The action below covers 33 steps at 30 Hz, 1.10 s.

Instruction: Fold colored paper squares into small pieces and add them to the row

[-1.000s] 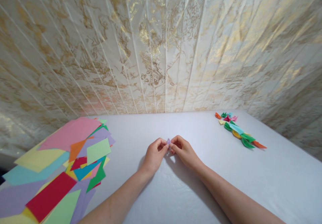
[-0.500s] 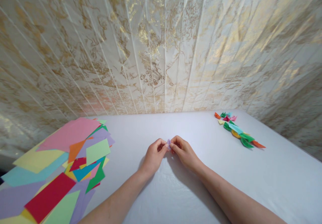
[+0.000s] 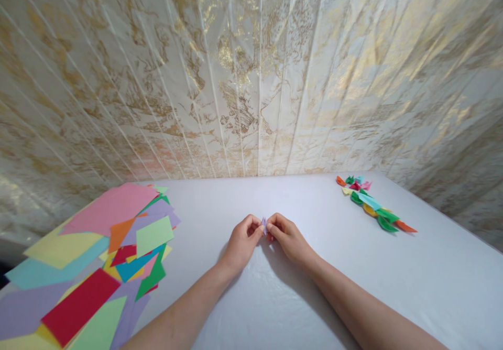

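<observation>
Between my two hands, over the middle of the white table, is a small piece of folded purple paper. My left hand pinches its left side with thumb and forefinger. On the other side, my right hand grips it the same way, fingertips close to those of the left. Much of the paper is covered by the fingers, so its exact folded shape cannot be made out.
A spread of coloured paper sheets, with a dark red rectangle and a large pink sheet, covers the table's left side. Several small folded paper pieces, including a light blue one, lie in a row at the far right. A gold-patterned curtain hangs behind.
Both hands keep their pinch on the purple paper, with only a very slight shift of the fingers. The whole view has moved a little; the papers lie as before.
</observation>
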Each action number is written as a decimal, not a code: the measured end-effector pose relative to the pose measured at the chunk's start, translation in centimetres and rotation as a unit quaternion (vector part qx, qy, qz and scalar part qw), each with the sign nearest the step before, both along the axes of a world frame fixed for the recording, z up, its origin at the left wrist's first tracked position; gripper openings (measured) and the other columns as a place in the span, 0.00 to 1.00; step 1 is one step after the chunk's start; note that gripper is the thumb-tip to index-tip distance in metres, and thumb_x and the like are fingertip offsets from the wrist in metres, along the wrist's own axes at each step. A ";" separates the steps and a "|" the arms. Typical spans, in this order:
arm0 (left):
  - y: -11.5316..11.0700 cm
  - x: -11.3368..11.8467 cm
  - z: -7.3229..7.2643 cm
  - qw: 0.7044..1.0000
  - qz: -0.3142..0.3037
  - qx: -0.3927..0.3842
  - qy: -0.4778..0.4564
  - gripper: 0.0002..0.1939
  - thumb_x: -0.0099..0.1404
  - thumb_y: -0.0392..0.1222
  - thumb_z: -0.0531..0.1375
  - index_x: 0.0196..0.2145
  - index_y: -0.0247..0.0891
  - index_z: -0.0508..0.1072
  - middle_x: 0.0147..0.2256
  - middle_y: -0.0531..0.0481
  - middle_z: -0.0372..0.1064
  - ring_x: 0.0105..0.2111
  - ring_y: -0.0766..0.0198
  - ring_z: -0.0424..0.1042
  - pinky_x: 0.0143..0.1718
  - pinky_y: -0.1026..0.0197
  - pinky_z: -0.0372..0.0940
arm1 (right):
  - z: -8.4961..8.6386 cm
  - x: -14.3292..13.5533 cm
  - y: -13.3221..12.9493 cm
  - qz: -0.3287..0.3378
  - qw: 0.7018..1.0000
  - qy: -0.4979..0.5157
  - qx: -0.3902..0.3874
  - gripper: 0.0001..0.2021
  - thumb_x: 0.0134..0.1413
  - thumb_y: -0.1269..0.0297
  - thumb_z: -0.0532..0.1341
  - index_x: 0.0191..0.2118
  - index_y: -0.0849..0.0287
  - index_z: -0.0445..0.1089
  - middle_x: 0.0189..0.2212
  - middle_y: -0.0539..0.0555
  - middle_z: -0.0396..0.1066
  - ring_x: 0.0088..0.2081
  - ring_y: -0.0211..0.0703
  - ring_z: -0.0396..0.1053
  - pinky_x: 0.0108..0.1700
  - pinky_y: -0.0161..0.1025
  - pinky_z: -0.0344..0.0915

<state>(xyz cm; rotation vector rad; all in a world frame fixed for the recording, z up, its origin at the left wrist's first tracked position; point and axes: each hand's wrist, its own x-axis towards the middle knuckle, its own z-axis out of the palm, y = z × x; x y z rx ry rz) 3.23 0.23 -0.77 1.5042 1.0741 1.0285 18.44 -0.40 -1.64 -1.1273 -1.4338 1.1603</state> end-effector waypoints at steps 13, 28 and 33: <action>-0.1 -0.1 0.1 0.999 0.034 0.009 0.010 0.07 0.59 0.44 0.60 0.33 0.38 0.72 0.32 0.52 0.71 0.31 0.64 0.69 0.36 0.63 0.63 | -0.1 -0.1 -0.1 -0.041 0.998 -0.021 0.031 0.05 0.53 0.62 0.60 0.30 0.56 0.64 0.23 0.47 0.66 0.25 0.38 0.64 0.29 0.36 0.59; 0.0 -0.1 -0.3 0.996 0.036 -0.029 -0.081 0.08 0.58 0.42 0.60 0.35 0.37 0.73 0.35 0.49 0.74 0.37 0.62 0.73 0.42 0.60 0.67 | 0.3 -0.2 -0.6 -0.040 0.997 -0.044 0.049 0.05 0.55 0.61 0.59 0.34 0.57 0.65 0.29 0.50 0.70 0.31 0.41 0.67 0.34 0.38 0.62; 0.0 -0.2 -0.4 0.994 0.057 -0.034 -0.088 0.08 0.58 0.43 0.61 0.35 0.37 0.74 0.34 0.49 0.75 0.37 0.61 0.74 0.43 0.60 0.66 | 0.6 -0.2 -0.7 -0.035 0.996 -0.059 0.058 0.04 0.56 0.63 0.59 0.35 0.57 0.67 0.34 0.52 0.71 0.34 0.41 0.69 0.36 0.37 0.64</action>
